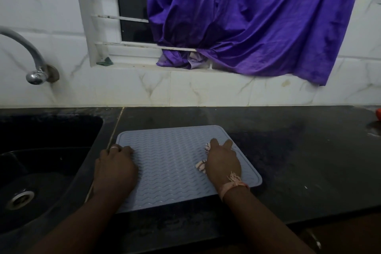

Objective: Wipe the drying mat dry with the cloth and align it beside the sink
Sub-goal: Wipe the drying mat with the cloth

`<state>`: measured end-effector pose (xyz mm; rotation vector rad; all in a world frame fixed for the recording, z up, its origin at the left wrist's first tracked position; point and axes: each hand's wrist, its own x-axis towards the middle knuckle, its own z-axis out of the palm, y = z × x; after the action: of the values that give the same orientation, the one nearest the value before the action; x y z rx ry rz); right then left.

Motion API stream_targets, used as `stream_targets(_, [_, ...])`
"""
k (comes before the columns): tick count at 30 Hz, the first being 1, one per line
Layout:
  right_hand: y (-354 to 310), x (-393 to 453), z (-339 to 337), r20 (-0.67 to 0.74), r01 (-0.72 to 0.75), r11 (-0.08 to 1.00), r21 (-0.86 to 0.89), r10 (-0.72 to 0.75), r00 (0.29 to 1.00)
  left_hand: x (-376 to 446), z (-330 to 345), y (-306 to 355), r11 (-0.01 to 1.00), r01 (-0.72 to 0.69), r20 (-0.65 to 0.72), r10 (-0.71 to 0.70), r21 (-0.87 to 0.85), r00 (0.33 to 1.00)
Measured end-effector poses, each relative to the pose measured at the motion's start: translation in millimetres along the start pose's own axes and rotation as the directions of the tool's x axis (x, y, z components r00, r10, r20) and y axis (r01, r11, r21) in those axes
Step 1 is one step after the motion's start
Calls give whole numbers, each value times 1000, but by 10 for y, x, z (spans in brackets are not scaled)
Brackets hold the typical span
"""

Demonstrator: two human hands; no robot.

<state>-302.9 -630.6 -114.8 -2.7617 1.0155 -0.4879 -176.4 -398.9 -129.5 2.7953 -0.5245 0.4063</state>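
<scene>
Grey mat (171,163): right hand (223,161) fingers curled on cloth (203,166); left hand (115,168) pressing edge.

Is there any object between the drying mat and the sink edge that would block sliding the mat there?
Nothing visible blocks it. The drying mat already lies close to the sink, with only a bare strip of counter between them. The left hand rests on the mat's sink-side edge.

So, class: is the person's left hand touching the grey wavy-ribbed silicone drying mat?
Touching. The head view shows the left hand resting on the left edge of the grey wavy-ribbed silicone drying mat, with no gap visible between them.
</scene>
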Motion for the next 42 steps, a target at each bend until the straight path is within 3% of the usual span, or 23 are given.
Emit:
stream_targets(8, [-126, 46, -32, 27, 8, 1000, 19, -9, 1000, -28, 22, 20, 990, -90, -9, 91, 106, 996])
stream_targets(12, [-795, -19, 22, -29, 234, 955, 185, -233, 972, 21, 17, 32, 996, -57, 3, 57, 65, 998])
stream_targets(15, [-1329, -43, 228, 12, 382, 909, 165, -389, 921, 71, 22, 54, 998, -57, 21, 56, 35, 998])
stream_targets(17, [-1448, 31, 336, 36, 393, 914, 102, -398, 917, 113, 22, 57, 998, -57, 32, 56, 16, 998])
stream_targets(21, [-1133, 324, 324, 20, 339, 939, 59, -341, 940, 201, 62, -10, 1000, 1, 85, 1, -18, 996])
stream_targets(28, [-166, 630, 179, 124, 61, 996, 72, -69, 990, 238, 9, -2, 999, 51, 187, -49, -6, 981])
stream_targets(32, [-71, 715, 4, 157, -89, 994, -58, 97, 983, 281, -26, 16, 996, 90, 278, -83, -11, 957])
stream_targets(34, [-208, 737, -124, 196, -139, 990, -32, 143, 970, 272, -67, 56, 996, 94, 302, -87, -7, 949])
stream_targets(38, [-812, 492, -142, 248, 57, 991, 122, -86, 965, 237, -150, 155, 994, 112, 307, -109, 7, 945])
stream_targets(40, [-972, 307, -14, 256, 203, 971, 124, -228, 939, 209, -164, 193, 993, 117, 287, -118, 22, 951])
stream_targets(42, [-903, 289, 85, 249, 257, 961, 96, -274, 929, 190, -140, 210, 994, 103, 262, -106, 26, 959])
